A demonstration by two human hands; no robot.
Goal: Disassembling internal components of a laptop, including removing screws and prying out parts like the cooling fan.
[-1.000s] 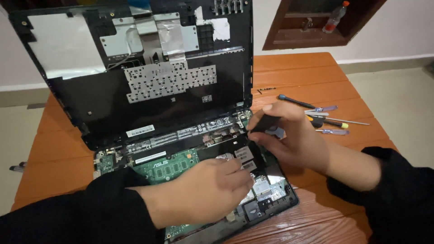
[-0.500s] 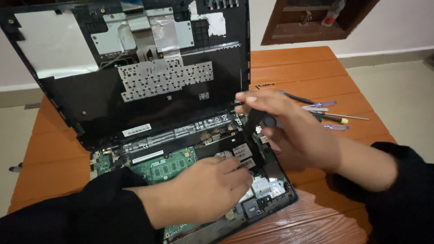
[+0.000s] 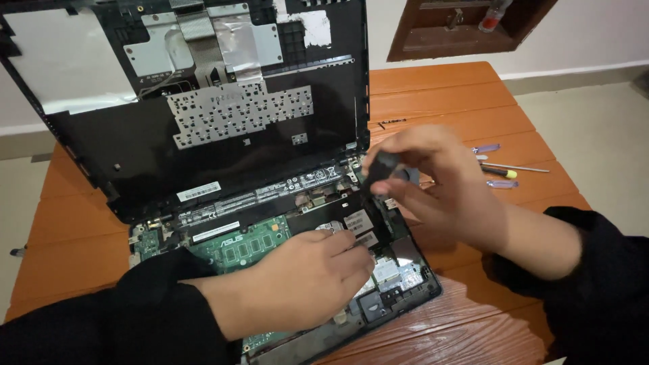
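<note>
Tabletop of orange wooden planks carries everything; a dark wooden frame leans on the wall at its 1 o'clock corner. Next in size, the opened laptop fills the table's 9 o'clock half, its top cover tipped up so the underside shows, with silver foil and the metal keyboard backing facing the camera. Below it lies the base, a green circuit board exposed.

Left hand rests palm-down on the base, fingers flat and curled over the parts at 4 o'clock of the green board, gripping nothing that shows; it seems to be pinning the base still. Right hand hovers just above the base's 2 o'clock corner, fingers closed around a small dark part. That part is blurred, so whether it is a hinge cover, a tool tip or a cable end I cannot tell.

To handle it well, lift straight and slowly, keeping the left palm's weight on the casing rather than on the bare board, and watch that no ribbon cable trails from the dark piece.

Smallest, a few screwdrivers lie at 3 o'clock of the right hand, well within reach.
</note>
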